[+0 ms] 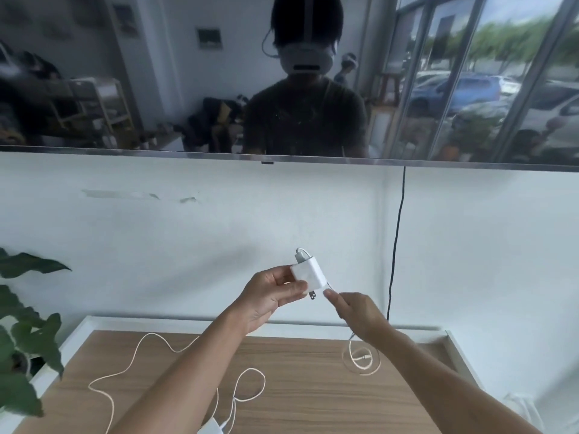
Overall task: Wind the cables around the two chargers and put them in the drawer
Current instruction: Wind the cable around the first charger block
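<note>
While left hand (269, 296) grips white charger (308, 272) aloft, prongs down, right hand (360, 311) just beside pinches its cable (360, 360), trailing below to wooden tabletop (297, 386); second charger (210, 427) under left forearm.

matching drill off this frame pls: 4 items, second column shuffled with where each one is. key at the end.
Items:
1. white charger
2. second charger
3. black cable
4. plant

Places:
A. hanging down the wall from the screen
B. lying on the wooden top at the bottom edge of the view
C. at the left edge, beside the cabinet
D. held up in the left hand, with the right hand pinching its cable

Pairs: 1-D, 2-B, 3-A, 4-C
</note>
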A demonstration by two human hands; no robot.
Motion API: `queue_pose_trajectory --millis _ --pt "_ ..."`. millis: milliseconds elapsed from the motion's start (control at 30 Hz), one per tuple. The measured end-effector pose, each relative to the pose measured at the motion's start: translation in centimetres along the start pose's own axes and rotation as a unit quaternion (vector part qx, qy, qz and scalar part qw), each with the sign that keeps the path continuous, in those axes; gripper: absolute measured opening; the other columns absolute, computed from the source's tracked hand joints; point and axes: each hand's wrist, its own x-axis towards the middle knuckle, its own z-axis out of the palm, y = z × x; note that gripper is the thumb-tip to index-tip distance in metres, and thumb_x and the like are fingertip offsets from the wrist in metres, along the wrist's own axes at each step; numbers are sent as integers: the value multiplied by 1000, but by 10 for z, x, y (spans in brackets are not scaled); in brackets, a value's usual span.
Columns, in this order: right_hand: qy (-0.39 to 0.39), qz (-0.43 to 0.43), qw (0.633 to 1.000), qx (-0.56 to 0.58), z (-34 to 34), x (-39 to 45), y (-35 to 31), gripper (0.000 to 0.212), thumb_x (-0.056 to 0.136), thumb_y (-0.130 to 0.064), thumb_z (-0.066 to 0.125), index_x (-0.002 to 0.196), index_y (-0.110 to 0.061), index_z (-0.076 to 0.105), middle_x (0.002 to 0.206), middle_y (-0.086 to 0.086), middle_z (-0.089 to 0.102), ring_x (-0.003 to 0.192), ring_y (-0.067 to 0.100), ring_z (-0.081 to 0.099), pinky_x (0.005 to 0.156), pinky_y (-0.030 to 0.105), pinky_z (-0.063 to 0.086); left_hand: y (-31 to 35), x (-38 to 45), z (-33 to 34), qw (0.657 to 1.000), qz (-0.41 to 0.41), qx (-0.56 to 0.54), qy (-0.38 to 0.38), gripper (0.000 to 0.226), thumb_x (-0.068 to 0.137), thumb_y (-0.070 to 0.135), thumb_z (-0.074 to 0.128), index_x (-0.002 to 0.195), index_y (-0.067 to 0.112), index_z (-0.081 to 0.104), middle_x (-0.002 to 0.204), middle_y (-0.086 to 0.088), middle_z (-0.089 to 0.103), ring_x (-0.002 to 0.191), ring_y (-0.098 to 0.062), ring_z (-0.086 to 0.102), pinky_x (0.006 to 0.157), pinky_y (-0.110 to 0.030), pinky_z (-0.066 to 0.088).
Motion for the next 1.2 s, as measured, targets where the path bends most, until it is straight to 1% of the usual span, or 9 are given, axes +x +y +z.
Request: queue_pose_trajectory --millis 133,333,467,600,767,867,1000,1100,1200 --pt "0 -27 999 -40 13 -5 -3 69 99 -62 43 64 -3 48 52 -2 45 51 13 40 58 36 42 5 8 -3 996 37 -28 73 26 82 3 81 107 4 78 108 -14 75 105 -27 72 91 -31 59" --pt "-7 -97 990 -105 24 -15 0 58 95 -55 46 66 -4 44 58 13 57 51 19 40 56 37 42 6 13 -13 989 40 -49 136 24 86 6 79 110 7 77 106 -9 79 102 -22 73 86 -30 59" --pt "-33 -174 965 -192 21 -26 1 52 92 -54 48 62 -16 32 48 1 34 53 20 31 51 29 27 10 17 -26 982 37 -13 184 27 89 15 77 116 11 75 114 -11 78 107 -23 73 81 -30 56" --pt "-87 -184 956 -211 15 -36 -5 27 87 -54 57 90 -27 57 54 -12 49 54 9 47 55 16 34 14 19 -38 977 24 2 212 26 93 19 74 116 11 69 113 -7 75 110 -23 70 80 -30 51" --pt "-110 -225 948 -195 6 -39 -20 16 94 -41 56 104 -29 60 54 -14 54 57 7 55 54 12 32 16 20 -42 970 27 62 233 31 88 16 80 116 11 66 108 -2 76 98 -18 70 77 -29 52" --pt "-75 -270 944 -174 -1 -33 -31 18 100 -43 50 98 -29 61 57 -11 58 53 11 57 55 14 38 16 20 -43 960 35 160 229 28 85 12 82 109 13 66 102 1 79 89 -15 72 72 -27 54" --pt "22 -333 927 -171 -17 -20 -51 26 101 -47 47 96 -27 64 55 -7 51 48 17 42 54 35 47 14 18 -48 949 29 247 194 27 85 12 82 106 12 66 98 2 81 81 -9 73 71 -27 53" --pt "90 -365 912 -163 -34 -10 -70 30 101 -48 46 100 -26 66 53 -12 47 46 19 48 49 32 46 10 16 -53 946 16 270 179 26 84 17 83 105 16 68 92 4 82 72 -5 71 69 -26 51" --pt "120 -391 897 -169 -50 1 -87 31 101 -48 46 103 -27 69 58 -10 62 52 21 61 51 30 47 7 13 -51 948 6 279 154 25 84 21 82 107 20 71 88 5 82 69 -7 67 69 -28 49"
